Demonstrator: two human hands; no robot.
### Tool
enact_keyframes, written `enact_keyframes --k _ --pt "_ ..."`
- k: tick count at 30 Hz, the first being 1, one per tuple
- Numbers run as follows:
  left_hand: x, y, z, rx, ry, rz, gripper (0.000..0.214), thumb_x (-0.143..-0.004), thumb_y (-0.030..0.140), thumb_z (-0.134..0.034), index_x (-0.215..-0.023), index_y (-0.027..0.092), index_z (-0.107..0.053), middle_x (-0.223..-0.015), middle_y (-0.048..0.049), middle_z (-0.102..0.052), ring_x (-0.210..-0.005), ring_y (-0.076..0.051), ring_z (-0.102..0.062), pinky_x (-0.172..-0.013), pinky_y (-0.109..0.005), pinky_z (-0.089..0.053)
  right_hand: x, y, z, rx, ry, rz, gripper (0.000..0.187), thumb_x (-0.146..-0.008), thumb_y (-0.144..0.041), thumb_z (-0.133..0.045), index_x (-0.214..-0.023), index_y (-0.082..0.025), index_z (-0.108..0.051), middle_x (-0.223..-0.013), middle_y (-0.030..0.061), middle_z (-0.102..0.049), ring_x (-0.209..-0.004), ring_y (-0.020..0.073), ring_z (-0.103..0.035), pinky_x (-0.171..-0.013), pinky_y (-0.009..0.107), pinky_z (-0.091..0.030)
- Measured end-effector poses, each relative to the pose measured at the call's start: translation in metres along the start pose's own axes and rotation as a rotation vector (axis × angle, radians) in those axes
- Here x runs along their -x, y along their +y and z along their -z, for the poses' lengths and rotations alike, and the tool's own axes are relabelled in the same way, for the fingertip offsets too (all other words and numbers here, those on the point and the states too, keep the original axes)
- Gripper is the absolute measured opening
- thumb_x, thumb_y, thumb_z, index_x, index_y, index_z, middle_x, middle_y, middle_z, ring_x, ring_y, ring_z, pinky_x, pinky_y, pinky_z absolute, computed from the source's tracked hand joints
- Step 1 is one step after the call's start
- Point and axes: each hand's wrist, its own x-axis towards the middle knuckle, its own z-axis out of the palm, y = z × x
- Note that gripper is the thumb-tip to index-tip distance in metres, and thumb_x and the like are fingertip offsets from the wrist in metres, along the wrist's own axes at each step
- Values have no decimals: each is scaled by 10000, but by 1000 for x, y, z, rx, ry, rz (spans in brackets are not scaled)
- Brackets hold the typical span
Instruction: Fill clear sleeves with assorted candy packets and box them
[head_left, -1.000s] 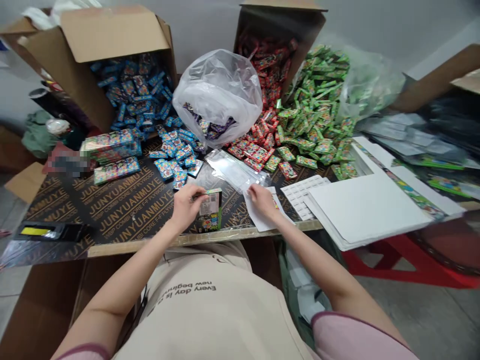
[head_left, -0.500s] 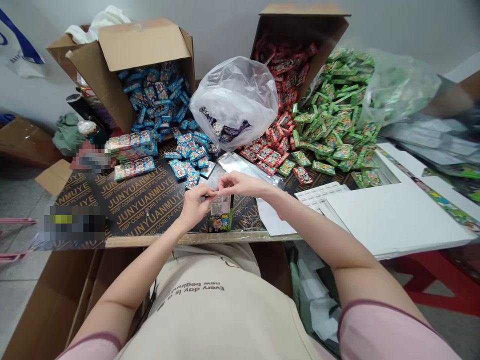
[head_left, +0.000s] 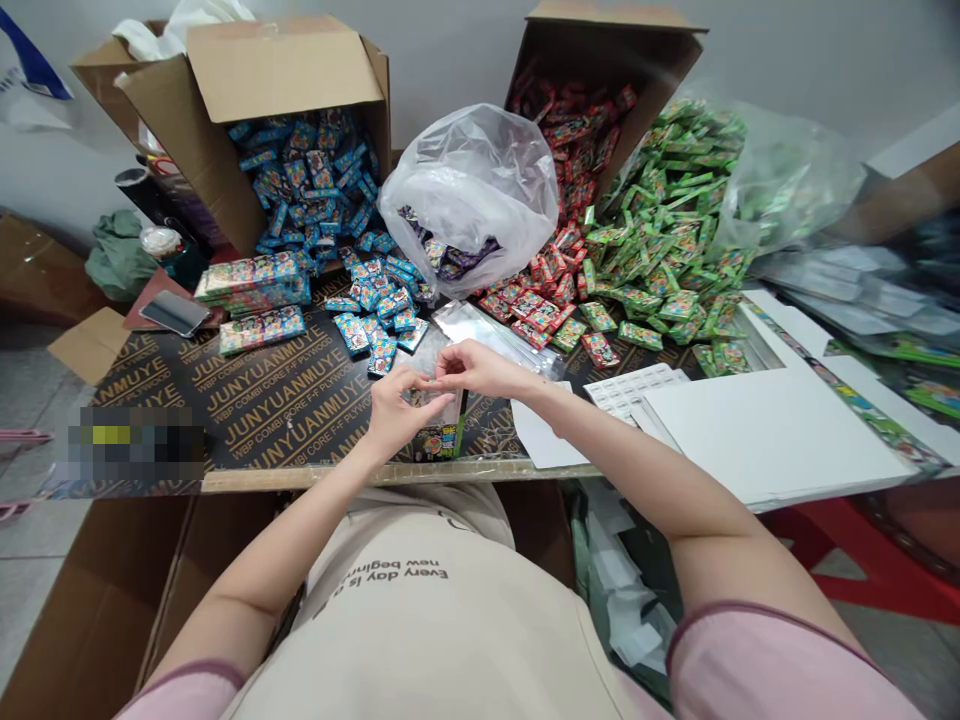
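A small black-and-green printed packet [head_left: 438, 441] lies at the front edge of the table, colourful at its lower end and paler or see-through higher up. My left hand [head_left: 397, 408] is at the packet's upper left, fingertips closed on its top edge and thumb stretched across its front. From the other side, my right hand [head_left: 478, 370] pinches the same top edge, its fingertips meeting those of the left. The fingers hide the upper rim. Just beyond the hands lie clear plastic bags [head_left: 491, 335] and loose blue small boxes [head_left: 381, 350].
Cartons hold blue boxes [head_left: 307, 180] and red boxes [head_left: 577, 135]. Between them stands a clear bag [head_left: 472, 190] with purple packs. Green boxes [head_left: 667, 220] are heaped at right, near white boards [head_left: 772, 420]. Stacked packs [head_left: 262, 330] and a phone [head_left: 175, 313] lie left.
My left thumb has opened out across the packet's front, where it was bent in close to the fingers. Both hands stay at the top edge. The view has shifted slightly.
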Motion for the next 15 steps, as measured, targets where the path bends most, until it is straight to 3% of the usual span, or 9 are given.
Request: enact_keyframes --k 6,9,12,15 --pt "4 1 -9 -96 -17 20 123 -786 253 -708 -719 196 -623 -741 -16 -649 -736 -169 -602 -716 -305 -470 6 18 -25 -468 271 -119 468 -538 -312 -817 -862 -216 -493 -608 -58 -600 -562 127 -548 -588 252 -415" --pt "0 2 -6 -123 -102 -18 80 -834 264 -657 -881 204 -681 -782 -20 -614 -752 -163 -572 -712 -291 -457 7 26 -29 -524 366 -166 459 -640 -363 -750 -1013 -225 -522 -679 -28 -627 -635 155 -571 -631 279 -442" --pt "-2 -14 15 -180 -97 2 160 -864 269 -598 -951 216 -721 -790 -21 -564 -736 -158 -545 -687 -283 -437 20 50 3 -203 575 -29 515 -779 -423 -652 -1243 -269 -488 -962 39 -655 -946 216 -584 -818 351 -460" --pt "4 -53 54 -296 16 161 247 -844 364 -606 -969 189 -728 -786 -30 -558 -734 -180 -550 -684 -301 -439 59 96 61 363 908 -31 391 -821 -337 -627 -1197 -237 -593 -1143 96 -595 -1169 275 -468 -998 435 -364"
